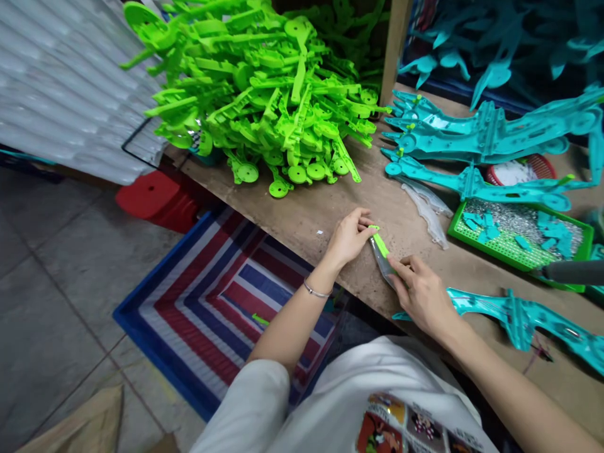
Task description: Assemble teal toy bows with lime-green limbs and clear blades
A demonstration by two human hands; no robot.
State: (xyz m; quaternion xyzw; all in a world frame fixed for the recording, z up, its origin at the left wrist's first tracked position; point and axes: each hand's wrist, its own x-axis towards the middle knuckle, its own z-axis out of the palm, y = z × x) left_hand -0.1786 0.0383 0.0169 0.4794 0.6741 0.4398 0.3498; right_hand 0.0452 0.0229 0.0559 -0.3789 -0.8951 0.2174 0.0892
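Both hands meet over the front of the table on a narrow plastic part [380, 248], bright green along one edge and clear grey on the other. My left hand [350, 235] pinches its far end between thumb and fingers. My right hand [419, 290] grips the near end, partly covering it. Clear plastic pieces [425, 207] lie a little beyond the hands. Close to my right wrist, a turquoise plastic frame [512, 314] rests on the table, with thin wires near it.
A large heap of green plastic parts [283, 94] fills the table's back left. Turquoise frames [486, 141] lie at right, before a green tray [512, 251] of screws and a red basket [542, 167]. A dark tool [570, 272] juts in. Below are a striped, blue-rimmed bin [165, 368] and red stool [158, 200].
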